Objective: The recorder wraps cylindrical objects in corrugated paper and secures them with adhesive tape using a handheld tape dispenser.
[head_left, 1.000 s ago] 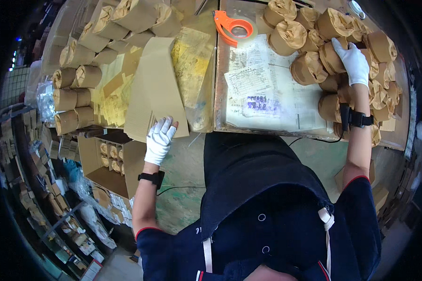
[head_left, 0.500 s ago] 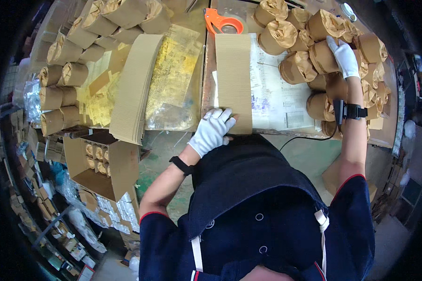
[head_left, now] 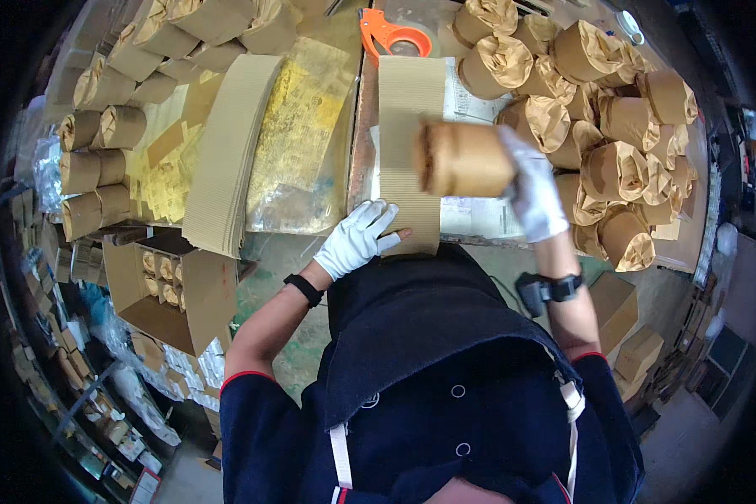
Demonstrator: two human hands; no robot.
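Observation:
A brown paper-wrapped cylinder [head_left: 470, 160] lies on its side in the air, held in my right hand [head_left: 536, 189], which is closed round its right end and blurred by motion. Below it, a strip of corrugated cardboard [head_left: 410, 92] runs lengthwise on the bench. My left hand [head_left: 357, 239] rests by the strip's near left edge, fingers spread, thumb touching the cardboard. Both hands wear white gloves. More wrapped cylinders [head_left: 613, 170] with crumpled paper ends are piled at the right.
A fanned stack of corrugated strips [head_left: 227, 160] lies left of centre. An orange tape dispenser [head_left: 395, 35] sits at the far middle. More wrapped cylinders [head_left: 122, 128] line the left side. Below the bench, an open carton [head_left: 206, 294] holds several wrapped pieces.
My right hand has come from the right-hand pile toward the middle, bringing one wrapped cylinder over the corrugated strip. My left hand stays at the strip's near edge, its fingers more spread.

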